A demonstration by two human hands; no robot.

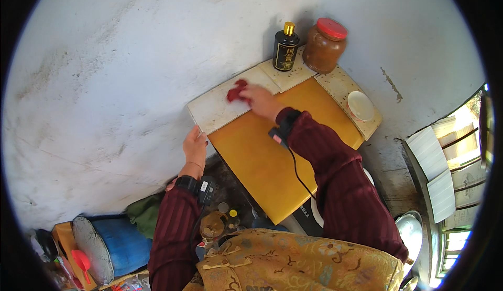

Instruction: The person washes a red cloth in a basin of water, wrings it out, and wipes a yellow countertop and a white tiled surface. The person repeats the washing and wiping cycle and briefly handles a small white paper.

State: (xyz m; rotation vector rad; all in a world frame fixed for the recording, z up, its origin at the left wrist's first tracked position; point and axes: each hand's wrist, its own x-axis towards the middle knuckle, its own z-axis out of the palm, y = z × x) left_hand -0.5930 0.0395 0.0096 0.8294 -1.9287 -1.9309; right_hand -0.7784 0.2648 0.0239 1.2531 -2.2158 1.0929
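My right hand (261, 101) is closed on a crumpled dark red cloth (237, 90), pressed to the white tiled ledge (220, 102) along the wall. The cloth and fingers are slightly blurred. At the near left corner of that ledge, my left hand (195, 147) grips the edge, its fingers partly hidden. A yellow-gold board (267, 157) lies flat below my right forearm, bordered by tiles at the back and right. Behind it on the tiles stand a black bottle with a gold cap (285, 50) and a brown jar with a red lid (325, 47).
A white bowl (360, 106) rests on the right tiles, where dark specks are scattered. Low at left are a blue barrel (118, 246), a green cloth (145, 215) and a cardboard box (70, 249). Small jars (214, 224) stand below the board. A metal pot (411, 233) is at right.
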